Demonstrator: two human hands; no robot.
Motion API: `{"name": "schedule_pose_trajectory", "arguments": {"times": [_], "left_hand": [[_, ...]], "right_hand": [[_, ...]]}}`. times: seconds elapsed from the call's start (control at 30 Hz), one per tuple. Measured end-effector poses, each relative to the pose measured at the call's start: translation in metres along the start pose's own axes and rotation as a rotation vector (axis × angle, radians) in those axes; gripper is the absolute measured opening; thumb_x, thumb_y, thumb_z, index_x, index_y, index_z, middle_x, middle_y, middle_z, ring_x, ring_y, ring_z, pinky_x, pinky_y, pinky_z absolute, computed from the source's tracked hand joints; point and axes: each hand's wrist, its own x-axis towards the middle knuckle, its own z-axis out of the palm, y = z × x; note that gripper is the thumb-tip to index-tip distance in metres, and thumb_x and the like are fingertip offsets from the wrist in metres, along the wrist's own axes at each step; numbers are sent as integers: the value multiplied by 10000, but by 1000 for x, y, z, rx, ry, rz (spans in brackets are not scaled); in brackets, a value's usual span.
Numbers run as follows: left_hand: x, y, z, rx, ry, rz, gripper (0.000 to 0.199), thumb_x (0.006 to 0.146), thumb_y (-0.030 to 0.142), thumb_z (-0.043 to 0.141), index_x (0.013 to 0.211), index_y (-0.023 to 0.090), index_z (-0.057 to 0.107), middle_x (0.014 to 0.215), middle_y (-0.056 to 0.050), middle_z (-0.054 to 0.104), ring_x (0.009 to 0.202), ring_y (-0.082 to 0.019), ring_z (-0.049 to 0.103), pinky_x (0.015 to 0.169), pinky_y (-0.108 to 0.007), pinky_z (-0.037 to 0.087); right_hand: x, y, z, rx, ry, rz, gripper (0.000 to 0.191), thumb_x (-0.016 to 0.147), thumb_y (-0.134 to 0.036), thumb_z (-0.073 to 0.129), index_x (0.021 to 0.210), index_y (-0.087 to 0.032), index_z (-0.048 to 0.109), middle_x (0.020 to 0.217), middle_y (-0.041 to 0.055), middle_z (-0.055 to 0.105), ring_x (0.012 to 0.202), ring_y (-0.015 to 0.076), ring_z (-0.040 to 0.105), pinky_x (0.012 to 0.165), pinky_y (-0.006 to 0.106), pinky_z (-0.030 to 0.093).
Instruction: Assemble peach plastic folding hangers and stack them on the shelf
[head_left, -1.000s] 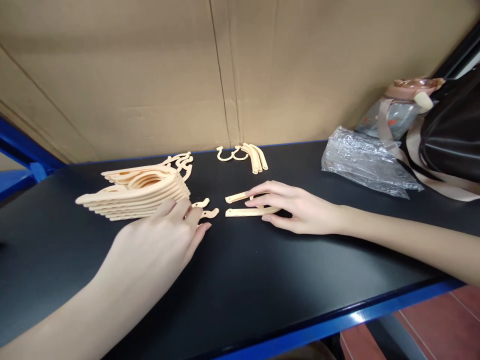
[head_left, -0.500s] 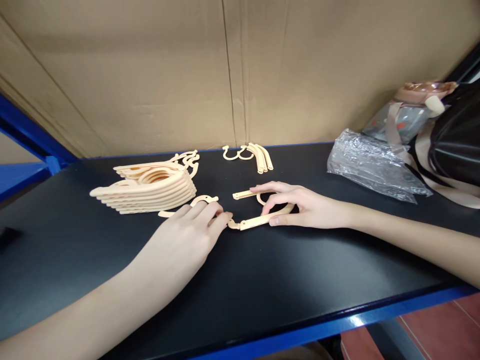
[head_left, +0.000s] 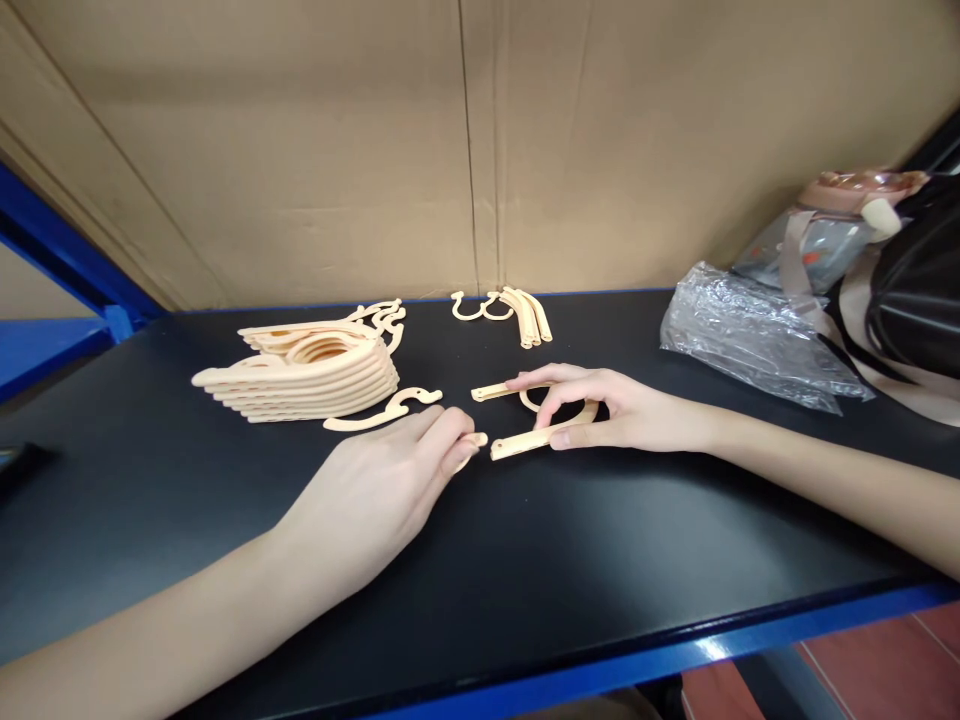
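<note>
My left hand is closed in a pinch on a small cream hook piece, mostly hidden by the fingers. Just right of it, my right hand has its fingers and thumb on a curved cream hanger part, whose two arms point left. A small gap separates the hook piece from the lower arm's end. Behind my left hand lies a curved cream arm piece with a hook shape at its right end.
A stack of cream hanger parts stands at the left on the black table. Loose hooks and curved pieces lie at the back. At the right are clear plastic bags, a bottle and a black bag.
The hook piece has come away from the lower arm's end and turned in my left hand. More of the arm piece behind that hand shows. The view has shifted slightly.
</note>
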Motion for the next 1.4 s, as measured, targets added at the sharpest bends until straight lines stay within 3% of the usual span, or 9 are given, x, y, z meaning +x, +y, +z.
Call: {"name": "schedule_pose_trajectory", "arguments": {"times": [0.1,0.3,0.47,0.6,0.87,1.0,1.1,1.4], "left_hand": [[0,2,1,7,-27,13,305,984,437,342,958,190,519,854,-19,569,644,-149,566,516,-239,379],[0,-6,8,32,-45,28,387,1004,369,267,734,193,479,630,11,513,514,-134,493,471,-244,310],[3,-1,-2,-187,-173,-116,438,989,418,311,633,195,436,563,32,527,480,-115,492,474,-232,309],[6,10,-8,-224,-238,-274,438,919,477,435,589,202,348,499,56,468,426,-107,433,434,-228,266],[8,11,-5,-280,-295,-338,463,898,535,431,587,202,352,502,53,443,449,-110,415,444,-233,242],[11,11,-5,-304,-316,-341,448,913,525,393,612,197,436,531,36,489,474,-119,451,459,-239,241],[12,11,-4,-309,-316,-322,437,901,505,409,592,196,398,512,45,456,453,-108,407,455,-235,234],[7,11,1,-263,-248,-192,425,910,434,410,567,187,365,493,47,414,420,-94,346,455,-238,194]], "right_hand": [[0,2,0,14,12,15,125,839,-322,654,924,-237,684,1419,30,477,1346,235,403,926,361,515],[0,1,-1,52,24,46,157,838,-334,655,964,-250,697,1422,49,483,1352,259,398,850,334,536],[0,1,1,74,28,48,153,835,-316,663,972,-259,701,1422,41,486,1368,251,379,796,291,546],[1,1,3,78,22,47,149,821,-307,682,963,-266,707,1424,29,487,1378,235,364,802,275,546],[1,0,4,64,18,30,173,795,-320,703,958,-264,717,1423,31,491,1383,252,354,807,294,554],[1,-1,4,78,19,33,180,784,-318,713,956,-266,721,1417,31,496,1380,261,357,791,294,559],[1,-1,4,98,11,35,176,775,-322,722,942,-264,726,1415,29,497,1393,270,333,815,307,555],[1,2,5,76,-6,14,167,774,-339,725,931,-279,724,1434,-12,481,1416,261,293,1034,425,440]]}}
